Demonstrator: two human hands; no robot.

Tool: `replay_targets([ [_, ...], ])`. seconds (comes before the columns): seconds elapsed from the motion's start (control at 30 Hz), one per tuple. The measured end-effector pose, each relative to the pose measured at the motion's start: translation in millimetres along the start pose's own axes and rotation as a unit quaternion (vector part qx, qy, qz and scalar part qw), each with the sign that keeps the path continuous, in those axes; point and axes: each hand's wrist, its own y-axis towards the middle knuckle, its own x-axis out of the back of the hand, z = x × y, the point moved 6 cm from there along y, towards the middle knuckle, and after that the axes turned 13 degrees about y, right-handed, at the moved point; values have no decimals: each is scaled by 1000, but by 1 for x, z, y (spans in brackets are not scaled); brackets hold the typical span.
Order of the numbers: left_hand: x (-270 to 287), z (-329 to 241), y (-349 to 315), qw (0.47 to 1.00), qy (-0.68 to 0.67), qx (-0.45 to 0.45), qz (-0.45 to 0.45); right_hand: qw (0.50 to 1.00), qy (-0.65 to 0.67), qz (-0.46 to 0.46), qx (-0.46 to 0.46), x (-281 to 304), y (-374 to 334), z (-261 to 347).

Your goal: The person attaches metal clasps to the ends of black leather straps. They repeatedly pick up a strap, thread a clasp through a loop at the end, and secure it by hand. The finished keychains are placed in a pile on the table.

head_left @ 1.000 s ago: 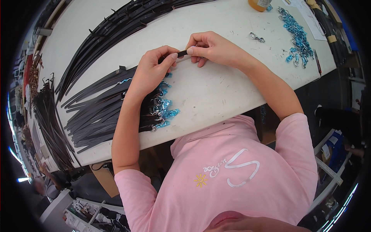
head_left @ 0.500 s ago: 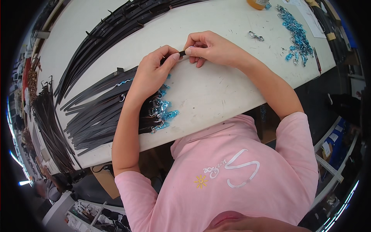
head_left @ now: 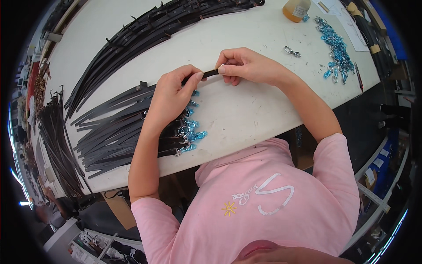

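A narrow black strap (head_left: 211, 73) is stretched between my two hands above the table. My left hand (head_left: 175, 90) pinches it between thumb and fingers. Its other end sits in the pinch of my right hand (head_left: 246, 66), where a bit of shiny metal, perhaps a ring, shows at the fingertips. Under and beside my left forearm lies a bundle of black straps (head_left: 112, 136), their right ends fitted with metal clips in blue wrapping (head_left: 191, 130). My left hand and wrist hide part of that bundle.
Long black straps (head_left: 127, 44) curve across the far left of the white table (head_left: 246, 110). At the right are a loose metal clip (head_left: 292, 52), a pile of blue-wrapped clips (head_left: 335, 44), a pen-like tool (head_left: 359, 77) and an amber jar (head_left: 296, 9). More straps (head_left: 59, 141) hang by the left edge.
My hands have drawn apart, so a longer piece of the strap shows between them. The whole view has shifted a little, with the table lower in the picture.
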Motion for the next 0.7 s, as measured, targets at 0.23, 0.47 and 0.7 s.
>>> replay_targets([
  [0.23,-2,-9,-9,998,-42,-29,-24,996,47,45,52,-20,-5,2],
  [0.47,-8,4,-8,997,-83,4,-5,998,56,-12,41,-29,-5,-4],
  [0.7,-5,8,-7,994,-113,7,-6,991,116,70,3,-22,-4,3],
])
